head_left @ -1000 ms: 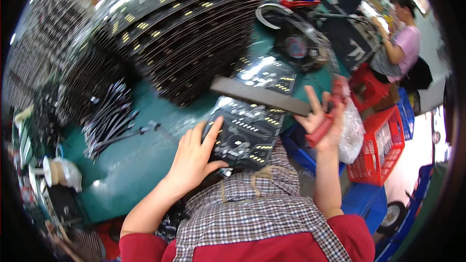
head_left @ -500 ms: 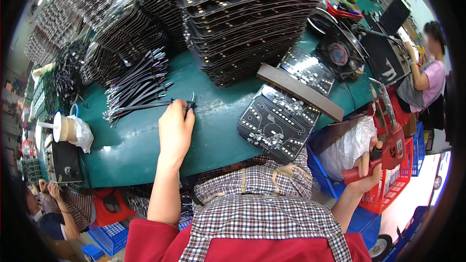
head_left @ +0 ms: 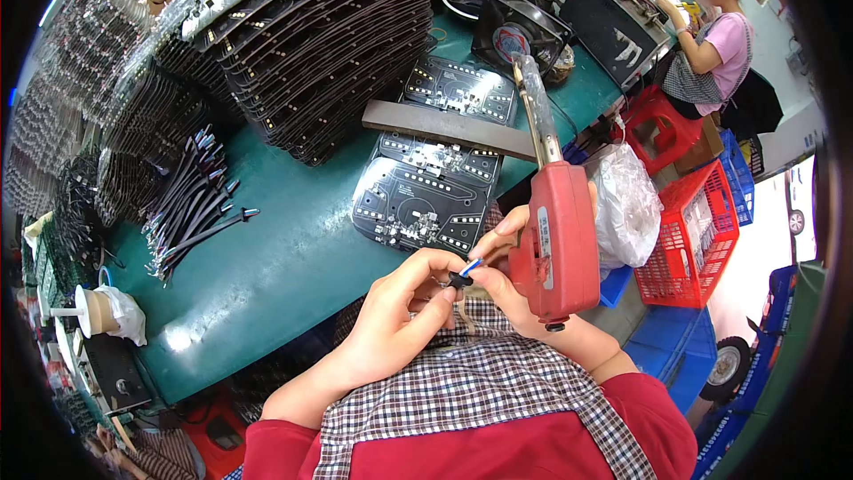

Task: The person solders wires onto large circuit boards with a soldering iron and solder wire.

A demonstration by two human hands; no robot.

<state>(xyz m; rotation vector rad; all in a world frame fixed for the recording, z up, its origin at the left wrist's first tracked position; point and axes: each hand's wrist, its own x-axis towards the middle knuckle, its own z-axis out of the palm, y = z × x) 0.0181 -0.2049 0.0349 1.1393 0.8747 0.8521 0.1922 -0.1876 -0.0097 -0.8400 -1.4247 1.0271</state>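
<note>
One green table (head_left: 267, 240) bears a tall stack of black boards (head_left: 320, 62), whose uneven layers could slide if knocked. Nearer, the red soldering gun (head_left: 560, 236) stands nozzle-up in the right hand (head_left: 524, 307), its handle hidden; with the same hand's fingertips busy at the wires, a loosened hold might let it tip. Below, the black cable (head_left: 460, 280) sits pinched in the left hand (head_left: 400, 302), where an uneven tug could splay its blue and white wires (head_left: 472, 268).
</note>
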